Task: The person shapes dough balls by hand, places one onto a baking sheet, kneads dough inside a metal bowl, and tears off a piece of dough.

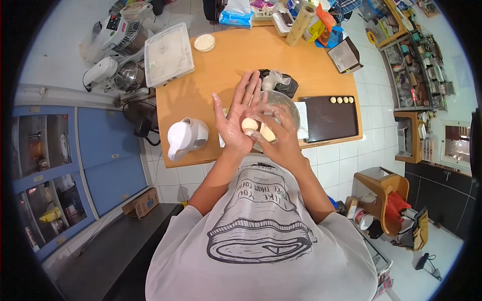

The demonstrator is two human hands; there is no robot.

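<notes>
My left hand [235, 120] is palm up with its fingers spread, and a round ball of pale dough [249, 125] rests on the palm. Against that ball are the fingertips of my right hand [281, 133], which is curled round a second pale dough piece [267, 133]. White flour or dough coats the fingers of both hands. Beneath and behind my right hand is a clear bowl [292, 106], partly hidden. A dark tray [329, 120] lies to its right, with several small dough balls [342, 100] in a row at its top right corner.
A white jug [186, 138] stands at the table's near left. Behind are a lidded plastic container [169, 54], a small round tub [204, 42], a black plastic bag [286, 84], a cling-film roll [301, 25] and an open dark box [345, 55]. Mixers [113, 72] stand at left.
</notes>
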